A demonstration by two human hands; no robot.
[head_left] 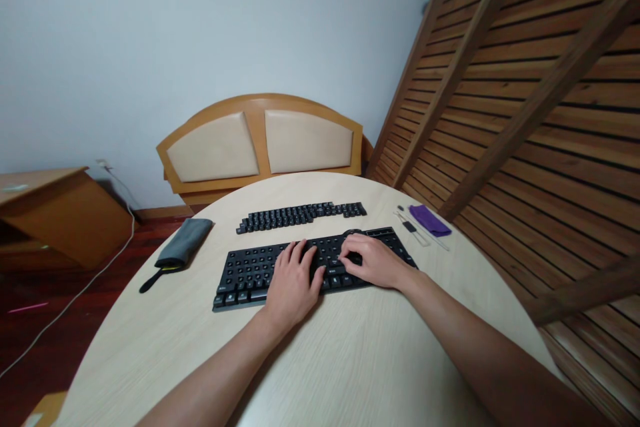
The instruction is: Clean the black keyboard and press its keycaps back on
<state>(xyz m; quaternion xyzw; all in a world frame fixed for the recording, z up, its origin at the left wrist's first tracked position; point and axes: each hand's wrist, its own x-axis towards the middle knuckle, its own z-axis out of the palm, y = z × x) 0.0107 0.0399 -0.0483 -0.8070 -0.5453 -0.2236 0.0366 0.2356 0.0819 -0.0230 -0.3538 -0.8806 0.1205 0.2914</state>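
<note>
A black keyboard (250, 265) lies on the round table, with many of its keycaps off and bare switch posts showing; some keys along its front row are still in place. My left hand (293, 280) rests on the middle of the keyboard, fingers spread. Over the keyboard's right part, my right hand (373, 259) is closed in a pinch close to the keys. What it pinches, if anything, is hidden by the fingers. Behind the keyboard, loose black keycaps (285, 217) stand in rows, laid out in keyboard order.
A grey cloth pouch (185, 243) with a black loop lies at the table's left. To the right are a purple cloth (430, 220) and a wire tool with a dark handle (409, 227). A padded headboard (260, 103) and slatted wood panel (500, 113) stand beyond the table.
</note>
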